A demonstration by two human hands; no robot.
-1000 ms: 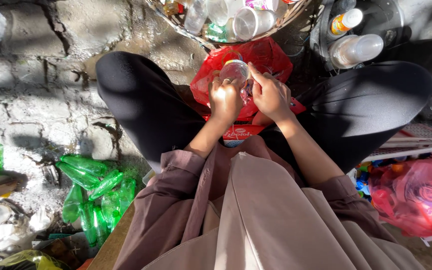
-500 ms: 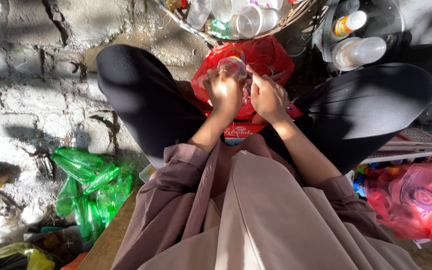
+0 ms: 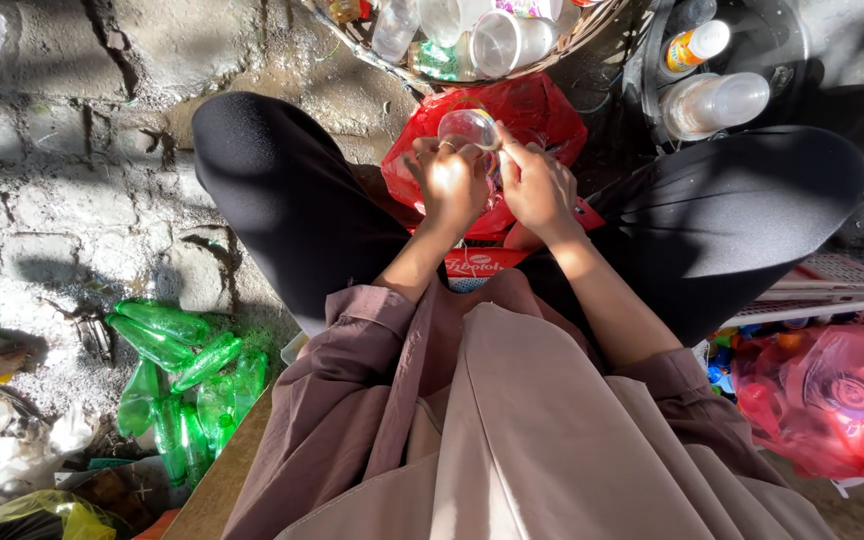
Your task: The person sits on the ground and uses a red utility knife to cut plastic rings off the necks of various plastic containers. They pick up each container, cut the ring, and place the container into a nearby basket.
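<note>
Both hands [image 3: 497, 185] lifted slightly, fingers curled around clear plastic cup [image 3: 467, 127]

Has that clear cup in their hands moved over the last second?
Barely. The clear cup stays over the red bag between the knees, held by the left hand and right hand; any drift looks like camera motion.

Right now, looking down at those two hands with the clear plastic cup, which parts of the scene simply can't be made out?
Head view only:
- Clear plastic cup: lower part hidden by left hand and right hand; each grip unclear.
- Red plastic bag: contents covered by the hands.
- Woven basket of clear containers: cut off by top edge.
- Pink plastic bag: cut off by right edge.
</note>
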